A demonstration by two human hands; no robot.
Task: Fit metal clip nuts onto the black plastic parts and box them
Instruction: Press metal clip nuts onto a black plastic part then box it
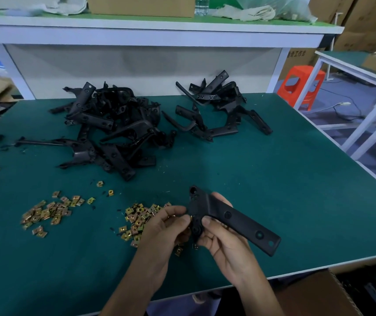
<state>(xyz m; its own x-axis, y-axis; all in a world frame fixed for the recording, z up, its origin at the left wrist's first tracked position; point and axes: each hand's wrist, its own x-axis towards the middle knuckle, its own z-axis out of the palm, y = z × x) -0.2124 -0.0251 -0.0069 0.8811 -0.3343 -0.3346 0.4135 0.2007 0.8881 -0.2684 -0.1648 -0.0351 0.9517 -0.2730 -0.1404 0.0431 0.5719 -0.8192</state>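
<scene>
Our right hand (221, 240) grips the black plastic bracket (241, 223) above the bench (285, 179), its long arm pointing away to the right. Our left hand (164, 226), just left of the bracket, pinches what seems a clip nut (191, 217) against its short end, so we judge the nut must slide rightward on

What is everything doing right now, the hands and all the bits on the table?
Left hand, pinching a clip nut at the held part.
Right hand, gripping the held part.
Loose clip nuts, scattered on the table.
Black parts pile, heaped, untouched.
Cardboard box, open.
</scene>
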